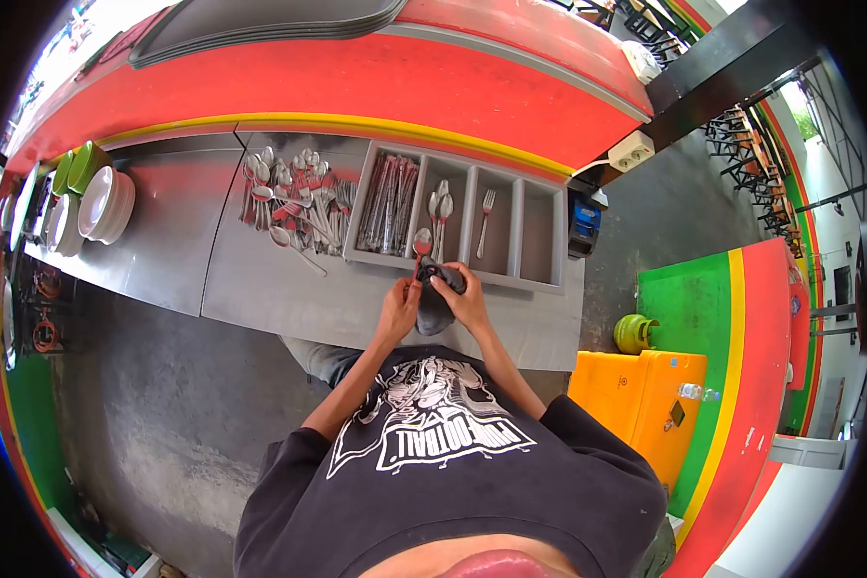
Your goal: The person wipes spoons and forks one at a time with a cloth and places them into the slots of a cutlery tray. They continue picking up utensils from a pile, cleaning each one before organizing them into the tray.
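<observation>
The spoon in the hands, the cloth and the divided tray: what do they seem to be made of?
Spoon: probably polished steel; its bowl is silvery and reflects light.
Cloth: soft dark grey fabric; it folds and hangs limp between the left hand and right hand.
Tray: matte grey, plastic or metal; I cannot tell which.

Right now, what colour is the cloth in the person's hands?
Dark grey. The cloth shows best in the head view, wrapped around a spoon held by both hands.
</observation>
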Demonstrator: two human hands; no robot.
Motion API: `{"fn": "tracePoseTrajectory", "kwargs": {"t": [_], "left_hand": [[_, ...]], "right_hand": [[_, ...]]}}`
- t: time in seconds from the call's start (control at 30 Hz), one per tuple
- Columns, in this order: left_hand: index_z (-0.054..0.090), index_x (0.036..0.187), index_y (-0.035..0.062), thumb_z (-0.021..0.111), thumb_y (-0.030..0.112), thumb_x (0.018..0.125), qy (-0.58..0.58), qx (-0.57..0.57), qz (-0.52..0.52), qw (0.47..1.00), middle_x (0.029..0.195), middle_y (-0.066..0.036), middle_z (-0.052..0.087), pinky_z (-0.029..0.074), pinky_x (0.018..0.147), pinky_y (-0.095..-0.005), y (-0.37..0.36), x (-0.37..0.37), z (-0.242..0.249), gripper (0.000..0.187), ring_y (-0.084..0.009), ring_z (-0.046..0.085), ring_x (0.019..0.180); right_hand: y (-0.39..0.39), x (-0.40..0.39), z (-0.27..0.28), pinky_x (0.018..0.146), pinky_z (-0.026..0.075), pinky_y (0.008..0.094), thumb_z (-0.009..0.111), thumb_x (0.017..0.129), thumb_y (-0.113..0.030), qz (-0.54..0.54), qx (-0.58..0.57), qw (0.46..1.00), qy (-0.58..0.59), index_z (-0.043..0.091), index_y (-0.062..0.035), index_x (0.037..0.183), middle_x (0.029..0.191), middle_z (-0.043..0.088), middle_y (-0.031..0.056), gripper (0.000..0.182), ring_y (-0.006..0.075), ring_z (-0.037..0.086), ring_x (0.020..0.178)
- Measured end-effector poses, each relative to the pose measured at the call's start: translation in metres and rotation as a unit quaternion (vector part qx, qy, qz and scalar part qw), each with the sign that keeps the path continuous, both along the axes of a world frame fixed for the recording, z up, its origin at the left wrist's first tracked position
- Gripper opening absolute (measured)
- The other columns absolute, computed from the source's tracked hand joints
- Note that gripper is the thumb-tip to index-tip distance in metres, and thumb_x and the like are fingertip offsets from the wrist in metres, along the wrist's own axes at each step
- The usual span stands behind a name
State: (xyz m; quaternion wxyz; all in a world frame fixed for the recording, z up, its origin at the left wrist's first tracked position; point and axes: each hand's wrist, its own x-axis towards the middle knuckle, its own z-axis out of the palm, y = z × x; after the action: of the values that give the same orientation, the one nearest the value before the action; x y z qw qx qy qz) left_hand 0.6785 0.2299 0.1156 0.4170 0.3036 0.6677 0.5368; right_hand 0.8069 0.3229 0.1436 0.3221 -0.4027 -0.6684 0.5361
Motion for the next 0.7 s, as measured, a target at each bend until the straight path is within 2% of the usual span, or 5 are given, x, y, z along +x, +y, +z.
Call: {"fn": "tracePoseTrajectory", "kwargs": {"t": [0.23,0.33,0.43,0.63,0.7], "left_hand": [[0.059,0.092,-0.0046,0.051,0.029,0.098,-0.03,-0.02,-0.018,0.999,0.062,-0.006,0.056,0.043,0.053,-0.0325,0.024,-0.003,-0.018,0.035,-0.014,0.054,0.056],[0.06,0.087,-0.0044,0.051,0.031,0.099,0.033,-0.026,-0.036,0.998,0.061,-0.007,0.056,0.042,0.051,-0.033,0.034,-0.006,-0.026,0.039,-0.0144,0.055,0.053],[0.061,0.089,-0.0032,0.052,0.034,0.099,0.012,-0.06,-0.078,0.995,0.063,-0.002,0.054,0.04,0.05,-0.0294,0.033,-0.01,-0.017,0.039,-0.0093,0.051,0.056],[0.061,0.091,-0.0007,0.052,0.033,0.099,-0.018,-0.022,-0.08,0.996,0.062,0.0,0.053,0.038,0.049,-0.0275,0.025,-0.011,-0.036,0.035,-0.0085,0.048,0.054],[0.061,0.088,-0.0025,0.051,0.032,0.099,-0.023,-0.029,-0.071,0.997,0.062,-0.005,0.057,0.041,0.052,-0.0301,0.022,-0.012,-0.041,0.038,-0.0113,0.053,0.056]], "right_hand": [[0.004,0.007,-0.008,0.076,0.047,0.0267,0.076,0.082,-0.024,-0.047,-0.051,0.998,-0.009,0.063,-0.0009,0.103,0.089,0.066,0.0047,0.034,0.0108,0.058,0.083],[0.001,0.008,-0.006,0.076,0.047,0.0268,0.076,0.082,-0.025,-0.055,-0.039,0.997,-0.025,0.063,-0.0006,0.103,0.089,0.066,0.0049,0.034,0.0114,0.058,0.083],[0.002,0.009,-0.009,0.076,0.047,0.0269,0.076,0.082,-0.025,-0.062,-0.036,0.997,-0.027,0.063,-0.0007,0.104,0.09,0.065,0.0053,0.035,0.0118,0.058,0.083],[0.004,0.008,-0.014,0.071,0.049,0.0287,0.078,0.08,-0.028,-0.067,-0.028,0.997,-0.026,0.062,-0.0003,0.104,0.085,0.067,0.0066,0.04,0.013,0.061,0.077],[0.003,0.005,-0.014,0.07,0.049,0.0288,0.078,0.08,-0.028,-0.063,-0.03,0.997,-0.019,0.062,-0.0003,0.104,0.085,0.067,0.0066,0.04,0.0134,0.061,0.076]]}}
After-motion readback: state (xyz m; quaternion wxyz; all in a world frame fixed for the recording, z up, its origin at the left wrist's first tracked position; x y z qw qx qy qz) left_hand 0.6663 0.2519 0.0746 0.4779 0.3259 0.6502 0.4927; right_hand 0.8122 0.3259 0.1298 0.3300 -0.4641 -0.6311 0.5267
